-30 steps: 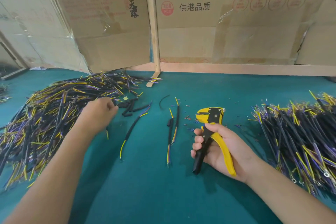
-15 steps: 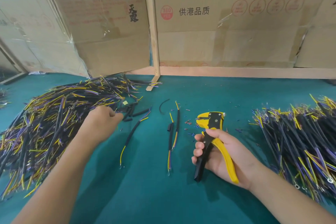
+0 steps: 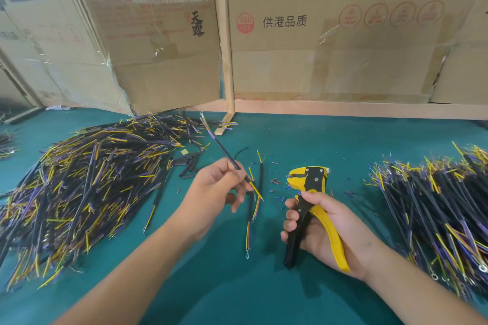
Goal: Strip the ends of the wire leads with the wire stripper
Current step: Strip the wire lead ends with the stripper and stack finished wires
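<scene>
Teal felt table [image 3: 237, 285] lay nearest. Right hand [image 3: 324, 229] gripped wire stripper [image 3: 309, 208] by handles, head pointing far, jaws apart. Just left, left hand [image 3: 211, 192] pinched wire lead [image 3: 224, 150] by black sleeve, yellow end [image 3: 257, 190] aimed near-right, toward stripper. Advice: feed only short tip between jaws, keep lead straight, squeeze fully. Unstripped pile [image 3: 87, 187] lay far left, second pile [image 3: 438, 214] right. Cardboard boxes [image 3: 330, 42] stood farthest.
</scene>
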